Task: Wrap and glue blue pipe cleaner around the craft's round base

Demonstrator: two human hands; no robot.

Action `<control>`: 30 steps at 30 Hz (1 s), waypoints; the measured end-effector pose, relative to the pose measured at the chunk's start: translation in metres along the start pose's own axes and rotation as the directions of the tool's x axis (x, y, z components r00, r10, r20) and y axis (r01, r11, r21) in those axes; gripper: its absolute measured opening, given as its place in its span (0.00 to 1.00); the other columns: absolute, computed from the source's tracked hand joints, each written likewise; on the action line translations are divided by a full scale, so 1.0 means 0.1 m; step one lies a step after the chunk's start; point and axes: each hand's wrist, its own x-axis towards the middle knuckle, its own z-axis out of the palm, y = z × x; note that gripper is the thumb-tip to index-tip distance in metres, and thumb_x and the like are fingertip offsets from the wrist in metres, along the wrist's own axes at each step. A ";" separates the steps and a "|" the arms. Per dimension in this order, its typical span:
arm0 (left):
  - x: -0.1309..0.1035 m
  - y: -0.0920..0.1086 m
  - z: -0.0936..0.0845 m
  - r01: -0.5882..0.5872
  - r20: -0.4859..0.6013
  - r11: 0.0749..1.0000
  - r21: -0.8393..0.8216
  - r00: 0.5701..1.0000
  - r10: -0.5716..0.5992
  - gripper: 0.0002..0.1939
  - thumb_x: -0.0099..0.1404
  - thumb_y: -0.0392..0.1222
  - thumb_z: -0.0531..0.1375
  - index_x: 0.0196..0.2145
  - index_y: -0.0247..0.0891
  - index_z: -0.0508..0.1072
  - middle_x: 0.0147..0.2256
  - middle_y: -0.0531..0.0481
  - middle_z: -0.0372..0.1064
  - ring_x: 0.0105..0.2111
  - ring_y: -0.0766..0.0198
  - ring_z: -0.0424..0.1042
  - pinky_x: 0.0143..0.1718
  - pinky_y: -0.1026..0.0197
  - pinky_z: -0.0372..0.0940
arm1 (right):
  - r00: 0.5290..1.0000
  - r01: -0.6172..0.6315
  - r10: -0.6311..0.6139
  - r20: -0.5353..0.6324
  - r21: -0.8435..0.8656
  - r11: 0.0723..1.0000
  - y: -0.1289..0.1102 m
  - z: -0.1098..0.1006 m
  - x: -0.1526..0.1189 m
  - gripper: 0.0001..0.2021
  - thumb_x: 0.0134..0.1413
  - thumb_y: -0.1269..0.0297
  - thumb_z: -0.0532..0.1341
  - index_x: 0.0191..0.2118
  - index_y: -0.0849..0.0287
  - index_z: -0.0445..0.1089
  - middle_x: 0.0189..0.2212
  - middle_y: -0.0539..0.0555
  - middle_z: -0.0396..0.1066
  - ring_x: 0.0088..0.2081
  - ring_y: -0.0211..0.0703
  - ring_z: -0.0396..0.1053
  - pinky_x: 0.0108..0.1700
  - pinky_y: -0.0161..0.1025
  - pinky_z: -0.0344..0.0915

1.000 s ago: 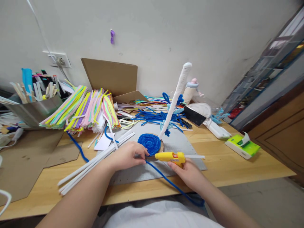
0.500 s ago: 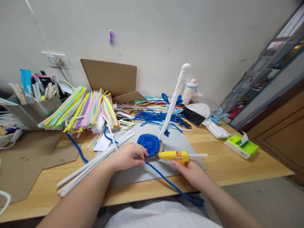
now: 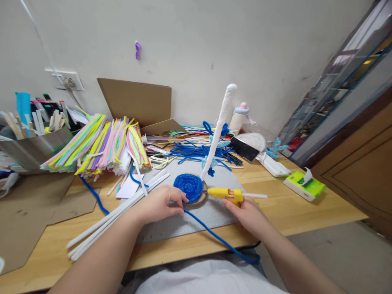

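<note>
A flat blue coil [image 3: 188, 188] lies on a round cardboard base [image 3: 201, 200], over a grey mat [image 3: 162, 228]. From beside the coil rises a white wrapped stick [image 3: 218, 132], tilted to the right, with blue loops near it. My left hand [image 3: 167, 204] pinches the blue pipe cleaner [image 3: 211, 230] at the coil's lower edge; the loose end trails toward the table's front edge. In my right hand [image 3: 245, 210] is a yellow glue gun [image 3: 225, 193], its nozzle at the right edge of the base and a clear glue stick out of its back.
White sticks [image 3: 119, 214] lie beside my left forearm. Pastel pipe cleaner bundles [image 3: 107, 143] and a metal holder [image 3: 39, 149] stand at the left. Blue pipe cleaners [image 3: 196, 151], a phone [image 3: 244, 149] and a bottle [image 3: 237, 120] are behind; a green tissue pack [image 3: 304, 185] is right.
The glue gun's nozzle has moved away from my left fingertips, to the right side of the base. My left hand keeps its pinch by the coil. The whole view has shifted slightly.
</note>
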 end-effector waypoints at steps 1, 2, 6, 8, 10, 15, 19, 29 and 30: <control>0.00 0.00 0.00 0.001 0.001 1.000 -0.002 1.000 -0.001 0.06 0.59 0.41 0.62 0.27 0.38 0.74 0.41 0.48 0.75 0.43 0.63 0.71 0.46 0.62 0.63 | 1.000 0.004 -0.004 -0.003 -0.002 1.000 0.00 0.00 0.01 0.22 0.53 0.46 0.54 0.46 0.55 0.73 0.43 0.56 0.75 0.45 0.53 0.71 0.47 0.45 0.64; 0.00 -0.01 0.00 0.003 0.001 1.000 -0.002 1.000 -0.003 0.06 0.59 0.41 0.62 0.27 0.38 0.74 0.41 0.48 0.75 0.44 0.63 0.71 0.46 0.62 0.63 | 1.000 0.008 -0.008 -0.005 -0.006 1.000 -0.01 0.01 0.03 0.22 0.54 0.47 0.54 0.46 0.55 0.72 0.43 0.56 0.75 0.45 0.53 0.71 0.47 0.45 0.64; 0.00 -0.02 0.00 0.000 0.005 1.000 -0.006 1.000 0.000 0.05 0.59 0.40 0.62 0.27 0.38 0.74 0.41 0.48 0.75 0.44 0.63 0.71 0.46 0.62 0.63 | 1.000 0.018 -0.019 -0.014 -0.050 0.999 -0.04 0.02 0.05 0.21 0.55 0.48 0.53 0.46 0.55 0.73 0.42 0.56 0.75 0.44 0.52 0.71 0.47 0.44 0.64; 0.00 -0.02 0.00 0.001 0.009 1.000 -0.008 1.000 -0.001 0.05 0.59 0.40 0.62 0.27 0.38 0.74 0.41 0.49 0.75 0.44 0.64 0.71 0.46 0.62 0.63 | 1.000 0.026 -0.027 -0.015 -0.059 0.998 -0.05 0.03 0.05 0.21 0.55 0.49 0.53 0.46 0.55 0.73 0.42 0.56 0.75 0.45 0.52 0.71 0.46 0.44 0.64; 0.00 -0.02 0.00 0.008 0.010 1.000 -0.005 1.000 -0.008 0.05 0.58 0.40 0.62 0.27 0.38 0.74 0.41 0.49 0.75 0.44 0.64 0.71 0.47 0.62 0.63 | 0.999 0.039 -0.039 -0.011 -0.058 0.998 -0.05 0.03 0.05 0.20 0.55 0.49 0.53 0.46 0.54 0.73 0.42 0.55 0.75 0.45 0.51 0.71 0.47 0.43 0.64; 0.00 -0.01 0.00 0.009 0.007 1.000 -0.008 1.000 -0.009 0.06 0.59 0.41 0.62 0.26 0.37 0.74 0.41 0.48 0.75 0.44 0.64 0.71 0.46 0.62 0.63 | 0.999 0.049 -0.049 0.001 -0.029 0.998 -0.04 0.05 0.03 0.20 0.54 0.48 0.54 0.45 0.54 0.73 0.41 0.55 0.75 0.44 0.51 0.71 0.47 0.43 0.65; 0.00 0.00 -0.01 0.001 0.007 1.000 -0.013 1.000 -0.001 0.07 0.59 0.42 0.61 0.27 0.37 0.74 0.41 0.47 0.75 0.44 0.63 0.71 0.46 0.62 0.63 | 0.999 0.047 -0.047 0.019 0.006 0.999 -0.08 0.04 -0.03 0.20 0.54 0.49 0.54 0.45 0.54 0.73 0.41 0.54 0.76 0.44 0.52 0.71 0.47 0.44 0.65; 0.00 0.01 -0.01 0.002 0.005 1.000 -0.013 1.000 -0.002 0.06 0.59 0.41 0.62 0.27 0.37 0.74 0.41 0.47 0.75 0.43 0.63 0.71 0.46 0.62 0.63 | 0.994 0.042 -0.044 0.103 0.021 0.999 -0.21 0.03 -0.17 0.19 0.54 0.49 0.54 0.43 0.54 0.74 0.38 0.53 0.76 0.41 0.51 0.72 0.43 0.42 0.66; 0.00 0.01 -0.01 0.003 0.005 1.000 -0.012 1.000 -0.003 0.06 0.59 0.41 0.62 0.27 0.37 0.74 0.41 0.47 0.75 0.43 0.63 0.71 0.46 0.62 0.63 | 0.993 0.039 -0.041 0.108 0.021 0.999 -0.21 0.04 -0.17 0.19 0.54 0.49 0.54 0.43 0.54 0.74 0.37 0.53 0.76 0.40 0.51 0.72 0.43 0.42 0.66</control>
